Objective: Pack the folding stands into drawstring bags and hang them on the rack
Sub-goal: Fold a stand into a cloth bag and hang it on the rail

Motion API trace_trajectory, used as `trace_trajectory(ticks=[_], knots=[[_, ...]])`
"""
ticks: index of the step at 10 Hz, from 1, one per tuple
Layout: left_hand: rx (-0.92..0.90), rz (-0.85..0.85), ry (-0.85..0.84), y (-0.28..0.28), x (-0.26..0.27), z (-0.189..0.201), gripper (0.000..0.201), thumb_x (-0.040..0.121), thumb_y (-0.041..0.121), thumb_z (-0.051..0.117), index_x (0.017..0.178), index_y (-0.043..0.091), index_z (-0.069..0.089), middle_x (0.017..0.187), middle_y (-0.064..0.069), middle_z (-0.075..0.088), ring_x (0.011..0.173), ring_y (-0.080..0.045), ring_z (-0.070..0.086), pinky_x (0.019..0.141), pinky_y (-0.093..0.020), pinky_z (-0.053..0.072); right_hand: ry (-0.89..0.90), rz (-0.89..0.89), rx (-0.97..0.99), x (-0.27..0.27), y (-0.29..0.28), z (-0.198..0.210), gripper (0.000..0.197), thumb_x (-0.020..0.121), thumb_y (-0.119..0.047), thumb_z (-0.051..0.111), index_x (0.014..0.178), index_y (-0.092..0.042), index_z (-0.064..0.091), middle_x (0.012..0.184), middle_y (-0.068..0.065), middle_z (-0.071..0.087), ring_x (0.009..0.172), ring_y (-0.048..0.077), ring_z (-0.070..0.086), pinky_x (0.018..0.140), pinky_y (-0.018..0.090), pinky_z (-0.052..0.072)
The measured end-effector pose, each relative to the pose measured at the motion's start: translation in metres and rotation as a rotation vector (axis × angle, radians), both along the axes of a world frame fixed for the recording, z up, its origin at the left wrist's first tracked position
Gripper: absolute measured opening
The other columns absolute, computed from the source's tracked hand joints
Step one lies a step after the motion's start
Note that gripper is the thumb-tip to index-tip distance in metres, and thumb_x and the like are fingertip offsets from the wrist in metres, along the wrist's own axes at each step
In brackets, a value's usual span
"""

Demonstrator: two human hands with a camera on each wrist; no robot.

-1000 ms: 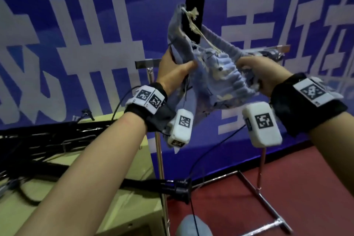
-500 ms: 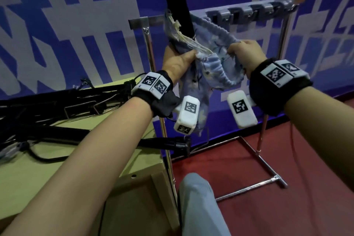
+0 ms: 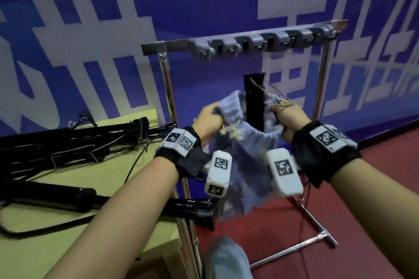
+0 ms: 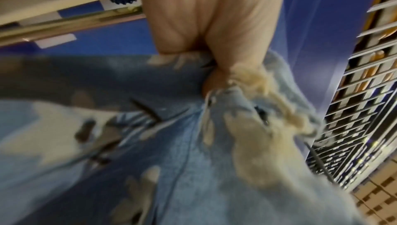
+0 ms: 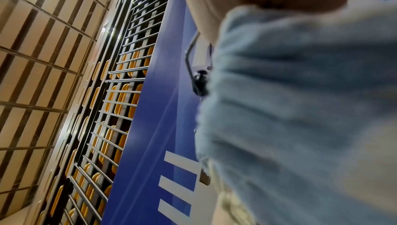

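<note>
A light blue patterned drawstring bag (image 3: 246, 156) hangs between my hands in front of the metal rack (image 3: 260, 44). My left hand (image 3: 209, 120) grips the left side of the bag's mouth, and my right hand (image 3: 286, 118) grips the right side. The top of a black folding stand (image 3: 254, 95) sticks up out of the mouth between them. Cream cord ends (image 3: 229, 131) dangle by the left hand. Up close, the left hand (image 4: 214, 33) bunches the fabric (image 4: 171, 160) beside the frayed cord (image 4: 268, 92). The right wrist view is mostly blurred bag (image 5: 300, 109).
Several black folded stands (image 3: 68, 145) lie on the yellow-green table (image 3: 108, 174) at the left, one (image 3: 140, 203) reaching past its edge. The rack's hooks are bare, its legs (image 3: 317, 229) standing on red floor. A blue banner fills the back. My knee (image 3: 226, 258) shows below.
Both hands have come down with the bag from around the rack's top bar to well below it. Far less of the stand now shows above the bag's mouth.
</note>
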State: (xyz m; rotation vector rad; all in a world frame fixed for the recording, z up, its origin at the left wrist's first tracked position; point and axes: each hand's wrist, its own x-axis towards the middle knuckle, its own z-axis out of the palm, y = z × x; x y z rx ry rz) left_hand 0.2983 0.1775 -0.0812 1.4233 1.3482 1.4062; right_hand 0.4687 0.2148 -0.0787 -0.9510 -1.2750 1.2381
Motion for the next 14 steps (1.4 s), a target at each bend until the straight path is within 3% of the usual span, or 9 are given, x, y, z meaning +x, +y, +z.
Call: trace_trajectory(ticks=[3, 5, 6, 8, 9, 11, 12, 13, 14], knots=[[-0.223, -0.083, 0.037, 0.021, -0.003, -0.008, 0.017, 0.092, 0.002, 0.052, 0.105, 0.012, 0.056, 0.079, -0.002, 0.060, 0.073, -0.012, 0.055, 0.061, -0.020, 0.046, -0.073, -0.026, 0.149, -0.008, 0.015, -0.024, 0.014, 0.097, -0.005, 0.043, 0.105, -0.006, 0.054, 0.096, 0.015, 0.057, 0.088, 0.023, 0.055, 0.083, 0.035, 0.043], [-0.184, 0.016, 0.119, 0.026, -0.021, -0.020, 0.029, 0.082, -0.011, 0.054, 0.106, 0.005, 0.056, 0.092, -0.009, 0.059, 0.088, -0.020, 0.055, 0.068, -0.022, 0.045, -0.092, -0.085, 0.007, -0.009, 0.035, -0.045, 0.026, 0.093, 0.005, 0.042, 0.111, 0.005, 0.060, 0.095, 0.015, 0.066, 0.091, 0.028, 0.060, 0.085, 0.033, 0.043], [0.001, -0.053, 0.420, 0.018, -0.031, -0.020, 0.040, 0.088, 0.004, 0.059, 0.122, 0.017, 0.045, 0.081, -0.004, 0.056, 0.072, -0.012, 0.052, 0.061, -0.020, 0.040, -0.060, -0.043, -0.065, -0.016, 0.034, -0.048, 0.026, 0.092, 0.006, 0.041, 0.097, -0.007, 0.063, 0.060, -0.004, 0.065, 0.058, 0.012, 0.060, 0.058, 0.019, 0.045], [0.088, -0.137, 1.202, 0.021, -0.035, -0.025, 0.026, 0.092, 0.000, 0.046, 0.112, 0.012, 0.057, 0.100, -0.009, 0.041, 0.085, -0.031, 0.051, 0.073, -0.042, 0.044, -0.029, -0.052, -0.195, -0.027, 0.035, -0.049, 0.028, 0.093, 0.004, 0.045, 0.078, -0.013, 0.061, 0.053, -0.001, 0.060, 0.051, 0.009, 0.058, 0.065, 0.024, 0.043], [0.082, -0.158, 1.493, 0.016, -0.022, -0.027, 0.005, 0.093, 0.001, 0.043, 0.091, 0.004, 0.047, 0.112, -0.012, 0.036, 0.082, -0.026, 0.040, 0.067, -0.039, 0.035, -0.164, -0.017, -0.215, -0.032, 0.034, -0.053, 0.026, 0.097, -0.001, 0.040, 0.118, 0.003, 0.055, 0.071, -0.001, 0.048, 0.056, 0.006, 0.052, 0.058, 0.019, 0.042], [0.183, -0.071, 1.340, 0.021, -0.026, -0.025, 0.025, 0.097, 0.013, 0.044, 0.107, 0.006, 0.065, 0.121, -0.004, 0.045, 0.115, -0.026, 0.036, 0.095, -0.038, 0.033, -0.317, -0.128, -0.240, -0.023, 0.053, -0.060, 0.037, 0.095, -0.006, 0.044, 0.129, 0.007, 0.048, 0.077, -0.001, 0.052, 0.069, 0.015, 0.054, 0.062, 0.022, 0.044], [0.113, -0.130, 0.973, 0.013, -0.025, -0.025, 0.027, 0.090, -0.003, 0.044, 0.095, 0.008, 0.068, 0.100, -0.007, 0.054, 0.110, -0.028, 0.044, 0.093, -0.035, 0.039, -0.476, -0.202, -0.237, -0.016, 0.052, -0.057, 0.037, 0.094, -0.008, 0.046, 0.129, 0.001, 0.049, 0.117, 0.013, 0.060, 0.114, 0.032, 0.056, 0.075, 0.027, 0.046], [0.090, -0.139, 0.857, 0.008, -0.019, -0.018, 0.034, 0.079, -0.014, 0.038, 0.069, 0.010, 0.060, 0.080, -0.015, 0.056, 0.094, -0.032, 0.050, 0.070, -0.027, 0.037, -0.851, -0.303, -0.155, -0.008, 0.041, -0.044, 0.038, 0.095, -0.013, 0.048, 0.131, -0.004, 0.048, 0.134, 0.014, 0.052, 0.124, 0.028, 0.048, 0.096, 0.028, 0.038], [0.032, -0.105, 0.892, 0.007, -0.019, -0.014, 0.036, 0.076, -0.013, 0.034, 0.069, 0.018, 0.051, 0.071, 0.001, 0.039, 0.088, -0.022, 0.034, 0.078, -0.026, 0.020, -0.813, -0.368, -0.215, 0.003, 0.048, -0.043, 0.042, 0.094, -0.012, 0.050, 0.134, 0.000, 0.043, 0.132, 0.017, 0.054, 0.123, 0.030, 0.050, 0.097, 0.032, 0.037]])
